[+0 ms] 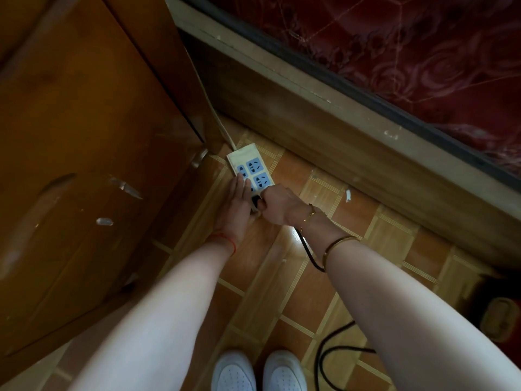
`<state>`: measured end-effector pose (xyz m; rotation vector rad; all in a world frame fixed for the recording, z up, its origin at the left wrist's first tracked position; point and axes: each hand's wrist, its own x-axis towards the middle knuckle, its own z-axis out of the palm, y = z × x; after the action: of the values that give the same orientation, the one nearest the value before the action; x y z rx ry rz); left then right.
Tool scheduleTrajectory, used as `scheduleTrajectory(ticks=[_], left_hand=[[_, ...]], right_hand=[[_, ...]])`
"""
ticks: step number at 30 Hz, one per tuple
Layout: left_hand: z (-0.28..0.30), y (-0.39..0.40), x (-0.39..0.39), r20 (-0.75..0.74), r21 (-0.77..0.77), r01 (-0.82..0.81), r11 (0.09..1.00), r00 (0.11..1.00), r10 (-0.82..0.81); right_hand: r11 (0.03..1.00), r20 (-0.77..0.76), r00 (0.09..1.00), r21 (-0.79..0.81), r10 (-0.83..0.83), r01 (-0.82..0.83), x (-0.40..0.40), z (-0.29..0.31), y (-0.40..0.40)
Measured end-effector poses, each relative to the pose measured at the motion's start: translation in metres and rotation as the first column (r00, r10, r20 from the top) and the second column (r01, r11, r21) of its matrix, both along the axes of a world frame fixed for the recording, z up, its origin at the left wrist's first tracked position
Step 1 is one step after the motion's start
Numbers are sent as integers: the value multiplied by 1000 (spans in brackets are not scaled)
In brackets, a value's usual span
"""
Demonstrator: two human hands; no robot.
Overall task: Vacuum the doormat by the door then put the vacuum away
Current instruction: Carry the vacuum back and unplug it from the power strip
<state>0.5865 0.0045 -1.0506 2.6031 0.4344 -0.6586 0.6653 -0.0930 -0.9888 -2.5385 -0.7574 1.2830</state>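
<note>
A wooden cabinet [84,165] fills the nine o'clock side, and just past its corner a white power strip [249,167] with blue sockets lies on the tiled floor [296,292]. The left hand [235,210] lies flat with straight fingers [239,183] pressing on the strip's near end, while at three o'clock of it the right hand [277,204] has its fingers curled round a black plug [258,203] at the strip. The plug's black cord [310,252] trails toward six o'clock past white shoes [259,372]; the vacuum is out of sight, and a bed [408,52] runs across one o'clock.

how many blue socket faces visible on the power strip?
3 fully visible on the power strip: far left, far right, near right. A fourth peeks out beneath the left hand; more may be hidden.
</note>
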Motion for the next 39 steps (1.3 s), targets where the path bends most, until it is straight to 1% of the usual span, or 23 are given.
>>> scheduleTrajectory(ticks=[4, 5, 8, 9, 11, 13, 14, 16, 17, 18, 19, 22, 23, 24, 26, 27, 29, 33, 37, 39], left_hand=[[-1, 0, -1, 33, 10, -14, 1000, 999, 14], [-3, 0, -3, 44, -7, -20, 1000, 999, 21], [-4, 2, -1, 66, -4, -11, 1000, 998, 11], [-2, 3, -1, 73, -1, -11, 1000, 997, 11], [3, 9, 1, 57, -71, -20, 997, 998, 24], [4, 18, -2, 52, -119, -65, 991, 996, 72], [14, 19, -6, 72, -110, -66, 992, 995, 74], [25, 20, -12, 48, -144, -83, 986, 995, 91], [37, 16, -16, -9, -169, -92, 981, 996, 92], [49, 10, -21, -42, -202, -58, 978, 998, 51], [62, 7, -25, -37, -213, -30, 977, 999, 23], [97, -4, -35, -92, -331, 3, 944, 995, -36], [112, -9, -39, -124, -370, -4, 929, 991, -45], [133, -21, -40, -123, -402, -7, 915, 991, -46], [171, -41, -44, -139, -444, -60, 894, 990, -3], [193, -51, -45, -170, -468, -93, 879, 985, 14], [221, -64, -49, -204, -511, -120, 851, 979, 15], [276, -88, -54, -223, -532, -86, 843, 974, -42], [328, -102, -60, -214, -547, -31, 836, 971, -104], [348, -105, -65, -193, -530, 10, 848, 972, -131]], right_hand=[[999, -72, 997, -42, 28, -31, 8, 2, 4], [998, -95, 995, -52, 29, -34, 10, 3, 5], [999, -188, 981, -7, -47, 47, 18, 13, 13], [999, -199, 979, 0, -48, 49, 21, 19, 15], [998, -180, 984, -61, 2, -13, 25, 30, 6], [993, -163, 987, -114, 11, -30, 26, 33, -12], [992, -161, 987, -120, 12, -31, 24, 33, -21], [994, -158, 987, -110, -19, 2, 14, 37, -35], [995, -152, 987, -89, -55, 41, 7, 42, -39], [994, -140, 985, -56, -105, 98, 1, 49, -42], [988, -130, 979, -24, -156, 154, -4, 58, -42], [957, -151, 948, 26, -281, 288, -16, 95, -43], [949, -155, 941, 40, -302, 312, -19, 110, -43], [944, -156, 937, 54, -313, 324, -23, 125, -43], [936, -160, 932, 88, -325, 342, -28, 156, -46], [930, -158, 930, 107, -333, 351, -31, 173, -49], [915, -154, 920, 137, -359, 380, -35, 206, -56], [873, -155, 890, 182, -429, 453, -39, 267, -81], [843, -78, 865, 197, -496, 501, -42, 321, -111], [827, -37, 846, 190, -532, 529, -46, 342, -129]])
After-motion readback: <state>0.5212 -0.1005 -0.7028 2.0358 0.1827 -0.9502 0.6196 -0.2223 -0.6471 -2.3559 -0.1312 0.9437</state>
